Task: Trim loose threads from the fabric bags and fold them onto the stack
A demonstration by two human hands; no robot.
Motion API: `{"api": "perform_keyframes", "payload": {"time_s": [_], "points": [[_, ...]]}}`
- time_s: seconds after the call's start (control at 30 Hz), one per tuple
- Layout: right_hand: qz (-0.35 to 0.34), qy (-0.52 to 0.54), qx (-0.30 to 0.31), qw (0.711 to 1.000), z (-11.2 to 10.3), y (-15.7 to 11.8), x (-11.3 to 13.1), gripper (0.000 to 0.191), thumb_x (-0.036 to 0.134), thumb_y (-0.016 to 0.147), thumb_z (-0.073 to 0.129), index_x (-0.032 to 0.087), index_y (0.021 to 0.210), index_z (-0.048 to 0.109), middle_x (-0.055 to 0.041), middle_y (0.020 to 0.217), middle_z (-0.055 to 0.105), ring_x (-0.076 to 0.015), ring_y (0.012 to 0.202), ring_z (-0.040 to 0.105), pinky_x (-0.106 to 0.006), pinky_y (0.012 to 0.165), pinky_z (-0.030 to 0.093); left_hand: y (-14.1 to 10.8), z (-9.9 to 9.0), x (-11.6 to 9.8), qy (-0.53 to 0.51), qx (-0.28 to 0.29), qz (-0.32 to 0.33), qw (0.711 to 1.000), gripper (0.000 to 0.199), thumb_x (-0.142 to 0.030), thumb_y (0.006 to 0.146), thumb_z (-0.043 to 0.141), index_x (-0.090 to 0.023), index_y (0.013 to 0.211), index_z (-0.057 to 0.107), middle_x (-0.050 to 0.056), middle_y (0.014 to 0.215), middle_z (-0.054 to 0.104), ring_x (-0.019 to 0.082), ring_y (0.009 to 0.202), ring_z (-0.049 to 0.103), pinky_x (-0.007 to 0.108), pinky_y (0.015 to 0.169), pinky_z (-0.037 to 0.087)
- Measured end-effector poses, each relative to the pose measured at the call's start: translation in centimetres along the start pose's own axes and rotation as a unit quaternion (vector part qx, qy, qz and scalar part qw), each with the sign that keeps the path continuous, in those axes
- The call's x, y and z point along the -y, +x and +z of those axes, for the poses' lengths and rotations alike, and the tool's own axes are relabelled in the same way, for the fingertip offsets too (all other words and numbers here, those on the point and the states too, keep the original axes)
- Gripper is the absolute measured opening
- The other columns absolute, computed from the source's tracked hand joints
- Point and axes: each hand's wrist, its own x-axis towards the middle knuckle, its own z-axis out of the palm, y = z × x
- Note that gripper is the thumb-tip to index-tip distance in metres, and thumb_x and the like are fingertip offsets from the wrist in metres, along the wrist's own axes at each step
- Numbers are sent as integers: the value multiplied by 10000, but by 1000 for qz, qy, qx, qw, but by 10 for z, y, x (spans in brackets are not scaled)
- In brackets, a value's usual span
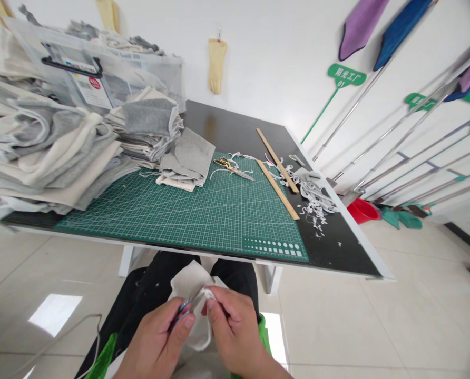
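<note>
We read "阳光工厂 01" on a green sign [346, 75]; our left hand [159, 329] is clamped round a small blue-handled tool [184, 305]; our right hand [235, 322] pinches pale cloth [189, 276] over our lap.

Place: cloth-cutting workshop
Bench [238, 122]: dark-topped, laid with green gridded cutting mat [187, 221], wooden rulers [278, 190], gold-handled scissors [242, 173]
Cloth [45, 139]: stacked high in grey and cream, more heaped in clear plastic bin [126, 79]
Offcuts [316, 195]: scattered near rulers
Wall [258, 58]: lined with mops [399, 34] and green label [346, 75] reading 阳光工厂 (Sunshine Factory) 01
</note>
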Motion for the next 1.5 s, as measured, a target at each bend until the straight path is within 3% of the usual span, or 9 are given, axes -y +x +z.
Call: {"api": "perform_keyframes", "payload": {"time_s": [0.4,1.27,1.5], "points": [[0,4,10,1000,1,-2,-2,177,235,953,457,212,853,602,10,700,634,-129,645,596,-216,637,423,0,-4,9,31,54,17,998,330,-418,965,402,-209,770,566,-30,664,592,110,604,571,198,577,412],[-12,-4,18,1000,3,-3,-3,141,199,935,472,216,877,599,20,699,620,-119,633,576,-213,630,404,0,-3,12,53,65,21,996,321,-417,975,380,-214,778,533,-29,681,594,114,623,584,206,587,406],[-15,1,24,1000,3,-2,-4,158,199,933,459,214,796,538,29,649,545,-116,595,526,-222,593,370,-1,-4,10,66,58,36,995,334,-409,976,381,-211,757,540,-31,659,592,107,601,580,203,572,400]]}}
